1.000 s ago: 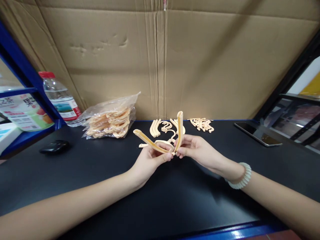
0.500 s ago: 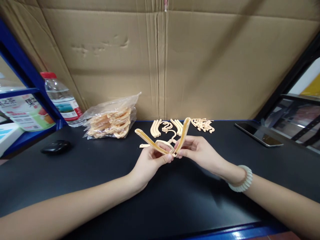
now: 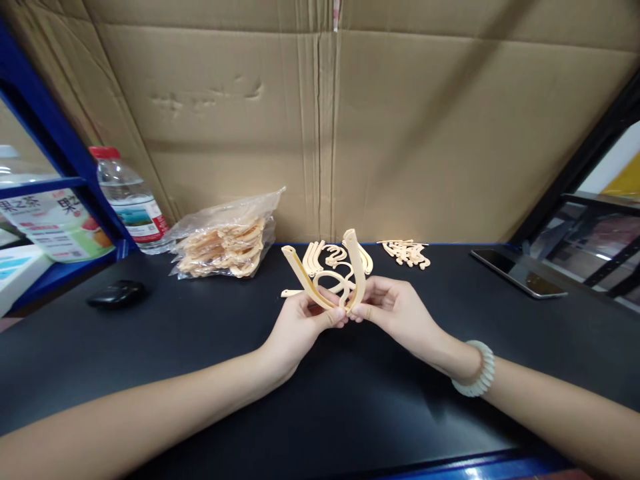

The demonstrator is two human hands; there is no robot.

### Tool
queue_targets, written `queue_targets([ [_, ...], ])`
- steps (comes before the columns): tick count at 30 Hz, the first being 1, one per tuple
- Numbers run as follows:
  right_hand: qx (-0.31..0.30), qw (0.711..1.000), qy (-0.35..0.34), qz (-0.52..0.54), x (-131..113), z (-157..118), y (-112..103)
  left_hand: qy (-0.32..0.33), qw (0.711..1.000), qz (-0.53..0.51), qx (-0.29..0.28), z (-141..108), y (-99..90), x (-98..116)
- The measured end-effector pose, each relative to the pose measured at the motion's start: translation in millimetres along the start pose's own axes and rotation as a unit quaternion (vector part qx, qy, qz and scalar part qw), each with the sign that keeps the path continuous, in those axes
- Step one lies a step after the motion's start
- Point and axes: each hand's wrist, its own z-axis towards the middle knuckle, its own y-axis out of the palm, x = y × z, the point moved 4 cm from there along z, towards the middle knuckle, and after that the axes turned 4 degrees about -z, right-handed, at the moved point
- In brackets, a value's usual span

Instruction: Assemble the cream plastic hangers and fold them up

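My left hand [image 3: 300,327] pinches the lower end of a curved beige piece [image 3: 305,280] that rises up and to the left. In my right hand [image 3: 395,307] is the lower end of another curved beige piece [image 3: 356,267], standing nearly upright. The two ends meet between my fingertips in a V shape; the exact joint is hidden. Behind them lie a beige ring-like part [image 3: 327,275], several curved strips [image 3: 313,259] and hook pieces [image 3: 334,253]. A pile of small beige parts [image 3: 406,253] sits farther right.
A clear plastic bag [image 3: 225,240] of beige parts rests at the back left, near a black mouse [image 3: 116,294] and a water bottle [image 3: 131,200]. A phone [image 3: 517,272] lies at the right. Cardboard [image 3: 425,133] stands behind the black table [image 3: 320,413].
Both held pieces have turned, so their outer faces show more and their upper ends stand closer together. Both hands keep their grip. The view has shifted slightly.
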Motion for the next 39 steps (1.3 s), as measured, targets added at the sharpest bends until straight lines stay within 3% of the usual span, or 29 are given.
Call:
queue_targets([
  [5, 0.033, 0.999, 0.015, 0.017, 5, -1, 1, -0.026, 0.999, -0.017, 0.02, -2, 1.0, 1],
  [10, 0.022, 0.999, 0.009, 0.027, 4, 1, -1, -0.074, 0.996, -0.049, 0.018, -3, -0.4, 1],
  [13, 0.026, 0.998, 0.006, 0.064, -1, 7, -16, -0.08, 0.995, -0.055, 0.018, 1, -4.6, 9],
  [18, 0.034, 0.993, 0.004, 0.114, -8, 25, -60, -0.065, 0.997, -0.015, 0.026, 19, -20.9, 36],
  [22, 0.036, 0.997, 0.016, 0.07, -5, 35, -89, -0.075, 0.997, 0.001, 0.023, 37, -39.6, 53],
  [25, 0.001, 1.0, 0.031, -0.002, -3, 37, -101, -0.062, 0.998, 0.01, 0.026, 46, -54.1, 60],
  [29, -0.066, 0.98, 0.027, -0.185, -7, 36, -109, -0.058, 0.992, 0.103, -0.048, 52, -62.4, 64],
  [32, -0.12, 0.944, 0.019, -0.306, -11, 35, -111, -0.019, 0.957, 0.267, -0.111, 52, -62.6, 69],
  [36, -0.176, 0.896, -0.01, -0.407, -12, 34, -107, 0.076, 0.835, 0.51, -0.192, 47, -56.8, 70],
  [39, -0.193, 0.875, -0.055, -0.44, -10, 34, -103, 0.168, 0.756, 0.579, -0.258, 41, -50.1, 66],
])
